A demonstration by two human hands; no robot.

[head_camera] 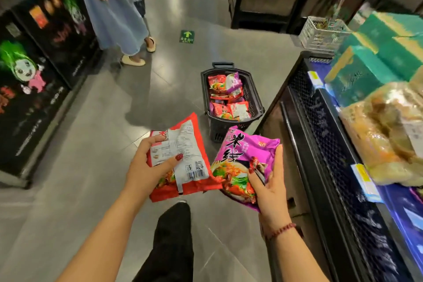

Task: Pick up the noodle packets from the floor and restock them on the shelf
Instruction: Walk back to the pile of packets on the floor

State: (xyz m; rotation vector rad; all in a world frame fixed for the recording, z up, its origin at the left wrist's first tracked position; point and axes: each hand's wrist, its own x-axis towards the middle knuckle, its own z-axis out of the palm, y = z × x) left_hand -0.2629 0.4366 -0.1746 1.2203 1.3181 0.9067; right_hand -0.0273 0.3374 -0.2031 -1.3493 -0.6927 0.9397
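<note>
Grey tiled floor (96, 121) | store aisle | black basket (256, 107) beside shelf (304, 121)

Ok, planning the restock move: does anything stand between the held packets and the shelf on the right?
Nothing visible does: the purple packet in the right hand is beside the shelf, the red packet in the left hand further left.

Single head view, wide-angle, looking forward-down along aisle floor (96, 121); hands near lens.
</note>
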